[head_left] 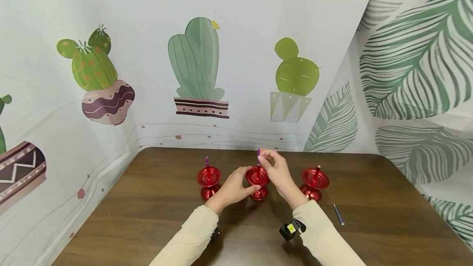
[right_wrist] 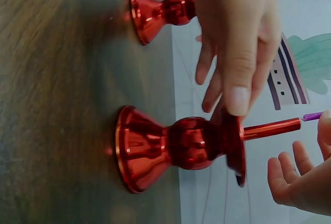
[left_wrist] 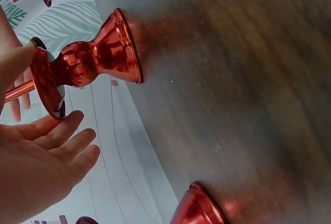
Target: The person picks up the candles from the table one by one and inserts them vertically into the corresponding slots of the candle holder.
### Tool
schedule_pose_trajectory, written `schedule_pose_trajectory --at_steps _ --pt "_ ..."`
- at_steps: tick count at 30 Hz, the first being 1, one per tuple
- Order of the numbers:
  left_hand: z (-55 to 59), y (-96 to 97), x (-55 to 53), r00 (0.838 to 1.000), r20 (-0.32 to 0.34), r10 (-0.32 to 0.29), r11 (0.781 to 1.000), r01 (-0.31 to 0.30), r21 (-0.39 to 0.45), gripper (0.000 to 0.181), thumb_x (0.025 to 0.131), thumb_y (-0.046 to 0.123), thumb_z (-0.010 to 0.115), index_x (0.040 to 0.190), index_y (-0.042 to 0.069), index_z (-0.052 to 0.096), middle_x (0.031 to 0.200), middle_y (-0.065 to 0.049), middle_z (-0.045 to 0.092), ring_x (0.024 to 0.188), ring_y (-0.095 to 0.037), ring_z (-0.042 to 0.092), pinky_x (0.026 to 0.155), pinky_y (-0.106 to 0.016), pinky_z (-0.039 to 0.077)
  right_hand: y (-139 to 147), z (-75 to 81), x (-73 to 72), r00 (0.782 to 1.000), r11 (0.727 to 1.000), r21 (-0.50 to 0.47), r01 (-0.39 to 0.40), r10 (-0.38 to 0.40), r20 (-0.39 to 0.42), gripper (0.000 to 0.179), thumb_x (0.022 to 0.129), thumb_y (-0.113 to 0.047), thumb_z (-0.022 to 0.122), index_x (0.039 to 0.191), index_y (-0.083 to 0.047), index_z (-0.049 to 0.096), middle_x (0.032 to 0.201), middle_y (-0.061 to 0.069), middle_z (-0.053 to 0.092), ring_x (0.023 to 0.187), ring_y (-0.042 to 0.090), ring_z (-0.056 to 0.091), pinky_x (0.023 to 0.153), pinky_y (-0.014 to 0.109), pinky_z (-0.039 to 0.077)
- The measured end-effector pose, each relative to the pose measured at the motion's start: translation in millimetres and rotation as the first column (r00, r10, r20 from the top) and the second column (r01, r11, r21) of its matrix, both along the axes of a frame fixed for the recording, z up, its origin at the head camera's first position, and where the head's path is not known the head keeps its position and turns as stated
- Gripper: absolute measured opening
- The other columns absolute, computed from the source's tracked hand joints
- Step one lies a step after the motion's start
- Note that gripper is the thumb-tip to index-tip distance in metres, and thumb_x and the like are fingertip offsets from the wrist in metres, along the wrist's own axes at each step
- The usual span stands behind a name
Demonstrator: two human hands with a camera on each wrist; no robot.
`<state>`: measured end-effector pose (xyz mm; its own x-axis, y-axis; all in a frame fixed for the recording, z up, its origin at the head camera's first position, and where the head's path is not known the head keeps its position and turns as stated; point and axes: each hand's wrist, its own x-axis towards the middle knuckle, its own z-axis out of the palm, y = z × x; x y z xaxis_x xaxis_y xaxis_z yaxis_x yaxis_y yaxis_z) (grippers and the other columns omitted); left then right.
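Note:
Three shiny red metal candle holders with a dish and an upright tube stand in a row on the table. My left hand (head_left: 232,187) holds the dish rim of the middle candle holder (head_left: 260,194), thumb on the near side and fingers on the far side. Above its red tube (right_wrist: 274,129), my right hand (head_left: 278,170) pinches a thin purple candle (head_left: 258,156). The candle's lower end is right at the tube's top in the right wrist view. In the left wrist view, the left thumb and fingertips lie at the dish edge of the middle holder (left_wrist: 80,66).
The left candle holder (head_left: 209,192) has a purple candle (head_left: 207,162) upright in its tube. Farther right stands the right candle holder (head_left: 311,193), no purple showing at its tube. A thin blue stick (head_left: 338,215) lies on the brown table (head_left: 384,208). Behind hangs a cactus-print cloth (head_left: 247,73).

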<state>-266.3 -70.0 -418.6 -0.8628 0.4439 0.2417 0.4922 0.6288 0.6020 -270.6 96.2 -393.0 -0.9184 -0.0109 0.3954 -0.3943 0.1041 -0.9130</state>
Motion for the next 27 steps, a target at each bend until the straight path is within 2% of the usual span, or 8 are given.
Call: schedule_pose_trajectory --at_steps 3,8,9,10,21,27 --pt "0.7 0.6 0.7 1.000 0.008 -0.002 1.000 0.002 0.005 0.067 0.087 0.031 0.071 0.137 -0.005 0.045 0.132 -0.019 0.053 0.123 -0.031 0.051 0.102 -0.045 0.042 -2 5.8 5.3 1.000 1.000 0.014 0.003 -0.003 0.016 0.011 0.095 -0.005 0.059 0.097 0.005 0.059 0.118 0.018 0.059 0.109 0.026 0.055 0.085 0.023 0.045" --pt "0.9 0.0 0.5 1.000 0.018 -0.005 1.000 0.005 0.012 0.067 0.087 0.032 0.071 0.138 -0.004 0.044 0.133 -0.019 0.052 0.124 -0.031 0.050 0.102 -0.045 0.042 -3 3.1 2.2 1.000 0.998 0.066 0.023 -0.022 -0.013 0.009 0.094 -0.001 0.058 0.098 0.007 0.058 0.122 0.019 0.057 0.112 0.030 0.055 0.085 0.021 0.046" --pt "0.4 -0.3 0.3 1.000 0.013 -0.008 1.000 0.008 0.012 0.067 0.087 0.032 0.071 0.137 -0.005 0.045 0.133 -0.019 0.053 0.123 -0.032 0.051 0.102 -0.046 0.043 -3 -1.3 -0.7 0.999 0.997 0.073 0.028 -0.026 -0.032 0.009 0.094 -0.002 0.058 0.097 0.006 0.059 0.122 0.019 0.058 0.111 0.030 0.055 0.085 0.022 0.047" --pt "0.2 -0.5 0.3 1.000 0.012 -0.008 1.000 0.008 0.011 0.068 0.087 0.032 0.071 0.137 -0.005 0.045 0.133 -0.019 0.053 0.123 -0.032 0.051 0.102 -0.046 0.043 -2 -6.3 -4.1 0.999 0.997 0.069 0.027 -0.024 -0.035 0.009 0.094 -0.002 0.058 0.098 0.006 0.059 0.123 0.018 0.057 0.111 0.029 0.055 0.085 0.022 0.047" --pt "-0.4 0.4 1.5 1.000 0.018 -0.002 1.000 0.002 0.014 0.068 0.086 0.032 0.072 0.137 -0.004 0.045 0.132 -0.018 0.053 0.123 -0.031 0.051 0.102 -0.045 0.042 -5 -13.8 -2.9 1.000 0.999 0.031 0.021 -0.020 -0.020 0.008 0.097 -0.001 0.053 0.099 0.006 0.057 0.123 0.021 0.055 0.118 0.028 0.051 0.086 0.015 0.043" --pt "-1.9 0.5 -0.5 1.000 0.006 -0.001 1.000 0.001 0.014 0.067 0.087 0.032 0.071 0.137 -0.003 0.045 0.132 -0.018 0.053 0.123 -0.031 0.051 0.103 -0.044 0.042 -6 -17.7 -5.0 0.993 0.995 0.095 0.036 -0.025 -0.113 0.007 0.096 0.001 0.052 0.098 0.006 0.056 0.118 0.022 0.057 0.115 0.033 0.053 0.088 0.021 0.045"
